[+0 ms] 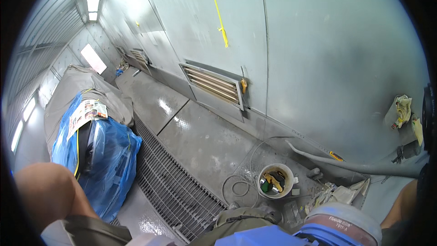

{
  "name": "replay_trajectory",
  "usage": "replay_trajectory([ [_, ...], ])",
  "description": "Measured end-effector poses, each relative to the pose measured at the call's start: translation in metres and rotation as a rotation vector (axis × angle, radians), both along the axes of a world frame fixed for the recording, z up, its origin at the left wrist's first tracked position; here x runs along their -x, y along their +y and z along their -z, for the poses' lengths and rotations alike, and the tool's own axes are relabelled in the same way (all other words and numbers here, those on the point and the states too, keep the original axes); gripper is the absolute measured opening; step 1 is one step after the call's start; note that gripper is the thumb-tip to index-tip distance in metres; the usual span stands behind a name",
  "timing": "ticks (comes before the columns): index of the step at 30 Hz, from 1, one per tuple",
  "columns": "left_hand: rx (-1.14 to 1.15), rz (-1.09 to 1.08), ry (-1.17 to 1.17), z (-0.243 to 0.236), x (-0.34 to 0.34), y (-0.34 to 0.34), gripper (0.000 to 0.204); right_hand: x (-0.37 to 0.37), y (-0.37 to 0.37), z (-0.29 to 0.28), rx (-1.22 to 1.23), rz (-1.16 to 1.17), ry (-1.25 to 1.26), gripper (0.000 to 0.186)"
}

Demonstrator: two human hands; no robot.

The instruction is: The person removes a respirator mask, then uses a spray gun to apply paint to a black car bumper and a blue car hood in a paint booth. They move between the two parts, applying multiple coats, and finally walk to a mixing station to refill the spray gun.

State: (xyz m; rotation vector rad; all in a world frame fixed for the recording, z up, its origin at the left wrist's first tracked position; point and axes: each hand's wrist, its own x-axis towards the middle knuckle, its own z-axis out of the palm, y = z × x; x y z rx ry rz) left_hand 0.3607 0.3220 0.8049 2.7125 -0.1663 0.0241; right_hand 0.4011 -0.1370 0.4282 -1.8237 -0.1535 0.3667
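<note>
Neither of my hands shows. My bare left arm (50, 191) bends in the lower left corner, beside a blue plastic cover (116, 155), and its hand is out of sight. At the right edge only a strip of my right arm (401, 204) appears, near a grey hose (355, 167) along the wall. Along the bottom edge, a blue respirator (259, 239) with a round filter cartridge (348, 221) blocks part of the view. The blue plastic and a grey cloth cover (86, 79) drape a large object, with a printed paper sheet (84, 116) on top.
A metal floor grate (173, 182) runs beside the covered object. A white bucket (290, 173) holding gloves or rags stands near a thin coiled hose (236, 183). Crumpled paper (346, 195) lies to the right. The grey wall has a louvered vent (211, 84) and yellow tape (221, 20).
</note>
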Motion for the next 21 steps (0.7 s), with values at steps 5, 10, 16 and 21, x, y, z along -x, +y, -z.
replay_trajectory([
  [5,0.02,0.045,0.049,0.033,-0.01,-0.005,0.045,0.016,0.0,0.019,0.026,0.013,0.036,0.029],
  [10,0.024,0.076,0.109,0.074,-0.021,-0.002,0.043,0.026,0.004,0.035,0.03,0.021,0.054,0.028],
  [16,0.047,0.082,0.184,0.12,-0.021,-0.002,0.041,0.033,0.014,0.045,0.051,0.077,0.08,0.026],
  [21,0.107,0.084,0.265,0.188,-0.018,-0.009,0.039,0.046,0.02,0.056,0.053,0.091,0.091,0.025],
])
